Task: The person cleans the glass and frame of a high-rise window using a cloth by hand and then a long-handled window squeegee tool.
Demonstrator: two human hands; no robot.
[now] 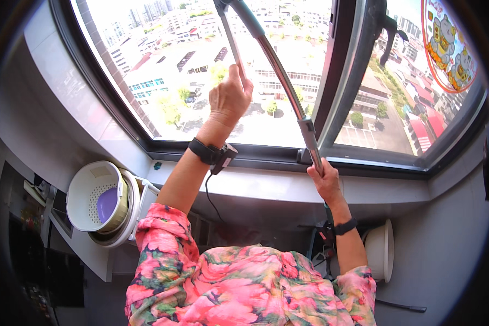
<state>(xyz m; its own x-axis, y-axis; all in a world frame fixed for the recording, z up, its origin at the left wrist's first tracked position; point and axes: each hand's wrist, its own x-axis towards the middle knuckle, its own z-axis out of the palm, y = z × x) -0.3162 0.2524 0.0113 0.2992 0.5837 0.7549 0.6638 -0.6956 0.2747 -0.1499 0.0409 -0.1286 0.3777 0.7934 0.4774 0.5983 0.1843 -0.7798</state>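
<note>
A telescopic metal pole (282,76) with grey-green sleeves slants up across the window and runs out of the top of the view. My right hand (327,179) is closed around its lower end, just above the sill. Higher up and to the left, my left hand (230,95) grips a thin grey bar (231,38). That bar meets the pole at a joint (223,2) at the top edge, where the upper end is cut off. Both arms are stretched forward over the white windowsill (244,179).
The dark window frame (265,153) has a thick upright on the right. A handle (388,38) and a cartoon cat sticker (450,45) are on the right-hand sash. Stacked basins with a white colander (87,179) stand at left. A pale basin (385,248) leans by the right wall.
</note>
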